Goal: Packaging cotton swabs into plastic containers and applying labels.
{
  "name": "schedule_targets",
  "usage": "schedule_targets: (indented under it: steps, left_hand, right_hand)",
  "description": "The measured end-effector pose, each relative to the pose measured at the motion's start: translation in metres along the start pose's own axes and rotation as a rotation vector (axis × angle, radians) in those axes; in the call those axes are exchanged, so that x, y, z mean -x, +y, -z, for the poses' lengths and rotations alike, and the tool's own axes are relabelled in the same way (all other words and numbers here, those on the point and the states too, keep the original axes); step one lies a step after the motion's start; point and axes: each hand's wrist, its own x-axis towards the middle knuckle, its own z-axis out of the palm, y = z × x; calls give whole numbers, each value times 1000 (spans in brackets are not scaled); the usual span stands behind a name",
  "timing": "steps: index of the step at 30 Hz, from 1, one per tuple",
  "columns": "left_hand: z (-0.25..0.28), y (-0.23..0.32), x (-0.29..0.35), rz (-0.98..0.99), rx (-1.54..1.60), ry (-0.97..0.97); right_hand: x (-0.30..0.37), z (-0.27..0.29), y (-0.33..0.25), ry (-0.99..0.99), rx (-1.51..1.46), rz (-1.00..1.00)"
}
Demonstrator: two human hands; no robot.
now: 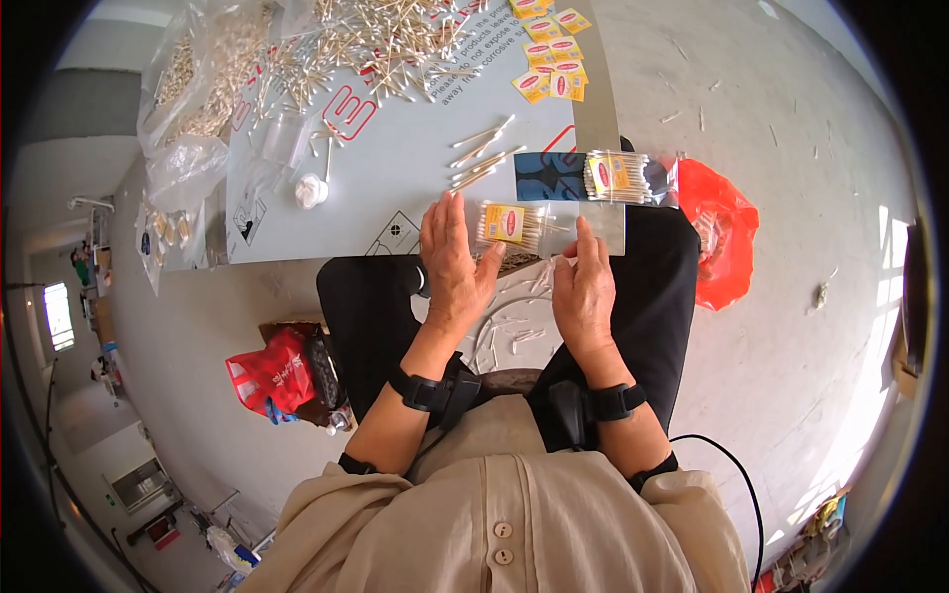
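Note:
A clear packet of cotton swabs with a yellow label (507,223) lies at the near edge of the grey printed board, between my two hands. My left hand (457,262) is open at its left end, fingers stretched forward and thumb against or close to the packet's near side. At the packet's right end is my right hand (586,287), its fingers extended, with the index fingertip at the clear plastic. Just beyond, several loose swabs (484,158) lie on the board. A second filled packet (615,176) rests to the right, beside a dark blue picture card (547,176).
A large heap of cotton swabs (395,49) covers the far board, with yellow labels (554,59) to its right. Swab-filled plastic bags (203,89) and a white round tub (310,191) stand left. Red bags lie right (727,232) and lower left (277,371).

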Motion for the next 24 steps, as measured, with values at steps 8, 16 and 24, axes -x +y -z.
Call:
schedule_targets:
  steps: [8, 16, 24]
  left_hand:
    - [-8, -4, 6, 39, -149, -150]
    - [-11, -1, 6, 71, -145, -182]
    - [-10, -3, 6, 92, -127, -218]
  right_hand:
    - [-4, 3, -22, -265, 330, -48]
    - [-14, 3, -28, -358, 457, 52]
    - [-22, 0, -23, -347, 534, 116]
